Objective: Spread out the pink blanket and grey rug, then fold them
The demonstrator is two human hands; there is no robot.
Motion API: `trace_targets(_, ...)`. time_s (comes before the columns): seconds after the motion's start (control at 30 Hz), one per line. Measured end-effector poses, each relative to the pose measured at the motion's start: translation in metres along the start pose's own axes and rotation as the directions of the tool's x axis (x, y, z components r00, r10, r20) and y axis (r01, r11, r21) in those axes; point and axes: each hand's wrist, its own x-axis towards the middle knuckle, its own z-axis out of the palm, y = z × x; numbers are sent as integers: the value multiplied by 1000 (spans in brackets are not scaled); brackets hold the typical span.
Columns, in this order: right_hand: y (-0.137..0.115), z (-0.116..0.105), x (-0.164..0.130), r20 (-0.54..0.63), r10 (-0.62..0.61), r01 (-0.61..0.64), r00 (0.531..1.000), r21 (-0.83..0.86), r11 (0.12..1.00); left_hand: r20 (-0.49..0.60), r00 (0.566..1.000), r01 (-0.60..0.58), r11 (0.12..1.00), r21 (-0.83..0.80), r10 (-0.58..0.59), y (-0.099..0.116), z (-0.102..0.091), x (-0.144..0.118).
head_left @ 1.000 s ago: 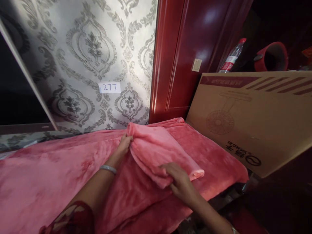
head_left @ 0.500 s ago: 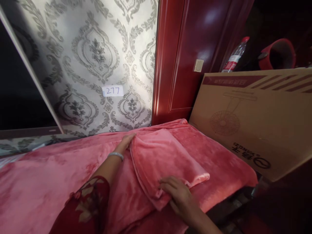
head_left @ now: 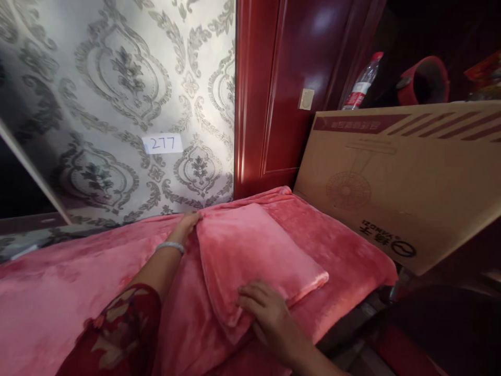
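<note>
A folded pink plush cloth (head_left: 250,245) lies on a larger pink plush cover (head_left: 329,245). Its upper surface now looks mostly smooth, and the right edge forms a thick, rounded fold. At the far left corner, my left hand (head_left: 190,222) pinches the cloth's edge; its fingertips are partly hidden. My right hand (head_left: 268,313) grips the near edge by the lower left corner, fingers on top and the thumb mostly underneath. A pale bracelet (head_left: 170,246) circles my left wrist.
Behind the cover stand a patterned wall with a "277" label (head_left: 163,143) and a dark red panel (head_left: 289,78). A large cardboard box (head_left: 391,177) is at the right, with a red-capped bottle (head_left: 362,83) behind its top edge. A dark screen (head_left: 23,177) is at the left.
The folded cloth's near left part has become flatter and its left edge straighter. Both hands keep their places at its corners. The view has turned slightly right.
</note>
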Motion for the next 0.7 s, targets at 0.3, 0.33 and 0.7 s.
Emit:
trace_targets(0.3, -4, 16, -11, 43, 128, -132, 991, 128, 983, -78, 991, -90, 977, 192, 107, -18, -5, -20)
trace_targets(0.33, -3, 14, -9, 32, 151, -154, 988, 146, 977, -77, 983, -146, 966, 213, 165, -14, -5, -28)
trace_targets(0.7, 3, 6, 25, -7, 389, -377, 921, 227, 898, 745, 265, -963, 203, 176, 612, -28, -36, -225)
